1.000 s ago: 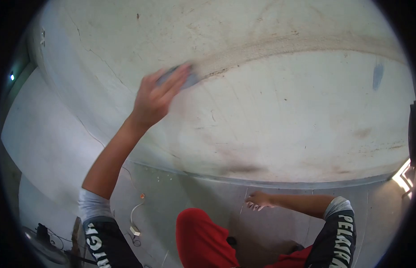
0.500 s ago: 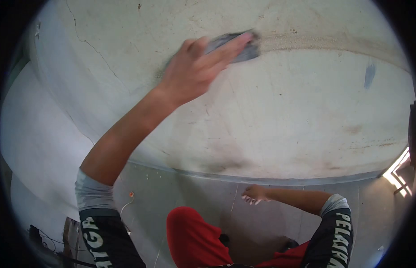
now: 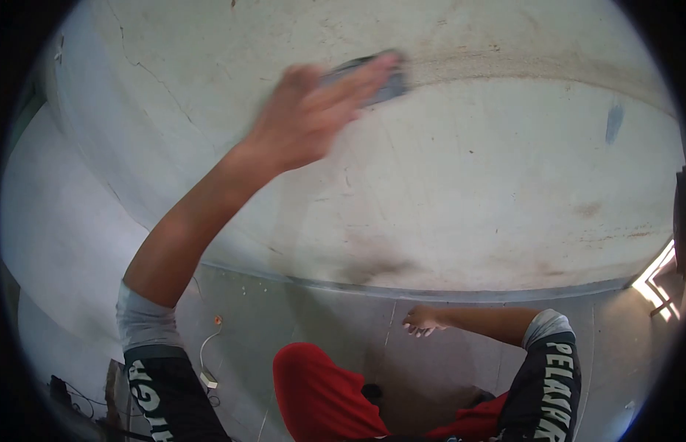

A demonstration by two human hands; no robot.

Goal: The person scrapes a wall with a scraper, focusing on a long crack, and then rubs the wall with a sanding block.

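Observation:
My left hand (image 3: 302, 114) is pressed to the pale wall, its fingers laid over a dark grey sheet that looks like sandpaper (image 3: 387, 91). The hand is slightly blurred, and part of the sheet is hidden beneath it. To the right of the sheet, a rough brownish band (image 3: 498, 66) runs across the wall. My right hand (image 3: 424, 321) hangs low in front of me with fingers loosely bent and apart, holding nothing.
Cracks (image 3: 162, 87) mark the wall at left, and a blue-grey smear (image 3: 614, 123) is at right. On the grey tiled floor (image 3: 321, 324) lies a white cable with a small box (image 3: 208, 380). Dark wires (image 3: 81, 398) lie at lower left. Light enters at right.
My left hand and the grey sheet have shifted left along the wall. The right hand has barely moved, its fingers a little more spread.

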